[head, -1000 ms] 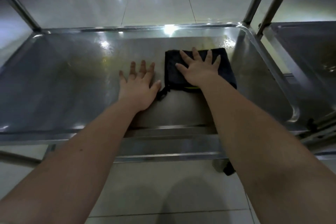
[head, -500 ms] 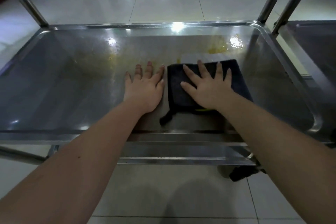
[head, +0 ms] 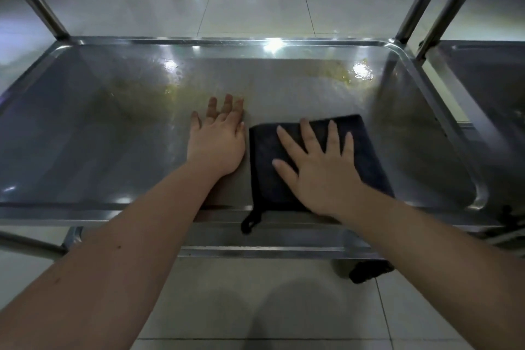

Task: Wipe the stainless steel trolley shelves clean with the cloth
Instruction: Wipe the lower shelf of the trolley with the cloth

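A stainless steel trolley shelf [head: 85,128] with a raised rim fills the view. On it, right of centre and near the front rim, lies a folded dark cloth [head: 267,179] with a hanging loop over the edge. My right hand [head: 321,170] presses flat on the cloth, fingers spread and straight. To the cloth's left, my left hand [head: 217,139] rests flat on the bare steel, fingers together. Yellowish smears [head: 338,75] mark the shelf at the back right and around the middle left.
Upright trolley posts rise at the back left [head: 37,0] and back right [head: 420,0]. A second steel tray [head: 488,88] adjoins on the right. A black caster [head: 369,271] shows below the front rail. Glossy floor tiles surround the trolley.
My right hand has dragged the cloth toward me, from the back of the shelf to the front rim. My left hand has stayed flat on the steel beside it.
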{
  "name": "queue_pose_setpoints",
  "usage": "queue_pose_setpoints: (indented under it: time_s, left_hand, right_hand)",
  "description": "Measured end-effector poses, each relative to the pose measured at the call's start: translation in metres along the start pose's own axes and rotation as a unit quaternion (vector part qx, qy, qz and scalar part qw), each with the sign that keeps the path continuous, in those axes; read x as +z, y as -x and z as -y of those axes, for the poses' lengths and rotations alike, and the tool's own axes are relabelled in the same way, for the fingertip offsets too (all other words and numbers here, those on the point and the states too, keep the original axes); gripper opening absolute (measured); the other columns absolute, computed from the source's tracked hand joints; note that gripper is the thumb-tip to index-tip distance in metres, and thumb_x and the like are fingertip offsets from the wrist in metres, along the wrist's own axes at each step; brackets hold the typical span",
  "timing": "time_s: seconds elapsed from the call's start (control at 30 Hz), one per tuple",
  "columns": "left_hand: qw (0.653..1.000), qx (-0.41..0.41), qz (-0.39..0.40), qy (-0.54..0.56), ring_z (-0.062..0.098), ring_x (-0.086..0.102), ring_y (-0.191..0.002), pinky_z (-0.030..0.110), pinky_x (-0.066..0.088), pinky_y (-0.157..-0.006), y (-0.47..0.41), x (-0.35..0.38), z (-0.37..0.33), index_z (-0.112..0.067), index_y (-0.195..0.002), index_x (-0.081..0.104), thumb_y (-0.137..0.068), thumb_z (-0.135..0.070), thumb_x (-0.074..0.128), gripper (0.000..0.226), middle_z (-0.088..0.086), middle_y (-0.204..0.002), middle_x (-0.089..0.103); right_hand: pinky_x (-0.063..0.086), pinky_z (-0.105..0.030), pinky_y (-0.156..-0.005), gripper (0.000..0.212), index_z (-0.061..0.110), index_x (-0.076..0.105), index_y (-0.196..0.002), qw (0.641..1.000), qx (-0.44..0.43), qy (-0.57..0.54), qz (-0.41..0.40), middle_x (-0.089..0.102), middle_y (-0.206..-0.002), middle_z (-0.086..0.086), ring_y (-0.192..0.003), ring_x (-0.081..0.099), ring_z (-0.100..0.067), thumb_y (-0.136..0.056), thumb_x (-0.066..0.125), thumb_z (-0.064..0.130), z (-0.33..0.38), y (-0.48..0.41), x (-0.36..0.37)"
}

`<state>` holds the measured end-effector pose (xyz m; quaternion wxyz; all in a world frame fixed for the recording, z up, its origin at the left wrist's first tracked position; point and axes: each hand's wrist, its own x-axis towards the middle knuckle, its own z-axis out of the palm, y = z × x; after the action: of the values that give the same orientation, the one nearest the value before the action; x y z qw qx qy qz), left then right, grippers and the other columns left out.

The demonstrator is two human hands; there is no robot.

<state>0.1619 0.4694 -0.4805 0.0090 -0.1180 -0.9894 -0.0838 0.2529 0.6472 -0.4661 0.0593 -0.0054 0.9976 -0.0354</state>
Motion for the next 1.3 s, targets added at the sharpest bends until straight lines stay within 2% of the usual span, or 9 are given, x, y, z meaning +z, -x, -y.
queue_pose_setpoints:
  time_s: [0.1,0.3,0.53,0.63,0.8,0.9,0.97,1.13,1.3]
  left_hand:
    - [1.000,0.002,0.007,-0.008,0.027,-0.003,-0.151,0.055,0.001,-0.119,0.000,0.001,-0.001,-0.030,-0.157,0.006,-0.105,-0.036,0.021,0.054,-0.002,-0.165,0.004]
    - [0.999,0.004,0.018,-0.030,0.027,-0.002,-0.151,0.054,0.002,-0.120,0.001,0.001,-0.001,-0.026,-0.157,0.008,-0.105,-0.038,0.016,0.054,-0.001,-0.165,0.002]
    - [0.999,-0.008,0.026,-0.030,0.027,-0.005,-0.151,0.054,0.002,-0.119,-0.003,0.001,0.003,-0.029,-0.157,0.004,-0.104,-0.042,0.014,0.055,-0.004,-0.165,-0.002]
    - [0.998,0.001,0.035,-0.044,0.031,-0.003,-0.151,0.057,0.002,-0.118,-0.001,-0.001,0.001,-0.038,-0.156,0.003,-0.104,-0.044,0.014,0.054,-0.003,-0.165,-0.001]
    - [0.998,0.000,0.038,-0.047,0.031,0.000,-0.151,0.058,0.001,-0.118,-0.001,-0.002,-0.004,-0.040,-0.155,0.004,-0.103,-0.045,0.014,0.053,-0.002,-0.165,-0.001]
    - [0.998,-0.002,0.041,-0.049,0.031,-0.001,-0.151,0.058,0.000,-0.118,-0.001,-0.002,-0.006,-0.040,-0.155,0.004,-0.103,-0.045,0.014,0.053,-0.003,-0.165,-0.001]
    - [0.998,-0.003,0.039,-0.052,0.031,0.000,-0.151,0.057,0.001,-0.118,0.000,-0.002,-0.006,-0.039,-0.155,0.004,-0.104,-0.044,0.014,0.053,-0.003,-0.165,-0.001]
    - [0.998,-0.005,0.037,-0.057,0.030,0.002,-0.151,0.057,0.004,-0.118,0.000,-0.002,-0.003,-0.037,-0.156,0.003,-0.104,-0.043,0.014,0.054,-0.003,-0.165,0.001]
    - [0.998,-0.007,0.033,-0.046,0.029,0.003,-0.151,0.056,0.005,-0.118,0.001,-0.002,-0.004,-0.040,-0.155,0.006,-0.103,-0.044,0.016,0.053,-0.004,-0.165,0.003]
  right_hand:
    - [-0.013,-0.061,-0.113,0.075,0.051,-0.020,-0.147,0.999,-0.027,0.008,0.033,-0.019,-0.163,0.002,-0.145,-0.017,-0.044,-0.075,-0.016,0.073,-0.004,0.032,0.000]
    - [-0.009,-0.063,-0.115,0.063,0.049,-0.004,-0.152,0.999,0.045,-0.015,-0.005,-0.010,-0.164,0.004,-0.147,-0.012,-0.045,-0.095,0.012,0.069,-0.009,-0.094,-0.009]
    - [-0.012,-0.063,-0.114,0.065,0.049,0.002,-0.153,0.998,0.047,-0.045,0.012,-0.006,-0.165,0.006,-0.147,-0.014,-0.042,-0.094,0.019,0.071,-0.004,-0.148,-0.021]
    - [-0.008,-0.059,-0.117,0.064,0.052,0.006,-0.151,0.997,0.064,-0.044,0.005,-0.002,-0.164,0.010,-0.149,-0.009,-0.037,-0.092,0.022,0.073,-0.048,-0.137,-0.026]
    - [-0.004,-0.057,-0.118,0.065,0.052,0.010,-0.151,0.985,0.169,-0.035,-0.002,0.001,-0.164,0.012,-0.150,-0.004,-0.036,-0.091,0.020,0.075,-0.159,-0.106,-0.032]
    - [-0.007,-0.058,-0.117,0.063,0.051,0.009,-0.152,0.979,0.201,-0.044,0.000,-0.001,-0.164,0.011,-0.149,-0.006,-0.038,-0.093,0.019,0.072,-0.164,-0.101,-0.033]
    - [-0.007,-0.060,-0.116,0.062,0.050,0.008,-0.152,0.983,0.178,-0.044,-0.007,0.000,-0.164,0.010,-0.148,-0.007,-0.040,-0.094,0.021,0.070,-0.133,-0.111,-0.031]
    - [-0.009,-0.059,-0.117,0.061,0.052,0.005,-0.151,1.000,0.007,-0.026,0.008,-0.003,-0.164,0.012,-0.149,-0.012,-0.036,-0.095,0.021,0.069,-0.025,-0.121,-0.022]
    - [-0.008,-0.055,-0.118,0.063,0.054,0.008,-0.150,0.999,0.022,-0.034,0.004,-0.001,-0.164,0.014,-0.150,-0.007,-0.032,-0.093,0.022,0.073,-0.068,-0.106,-0.024]
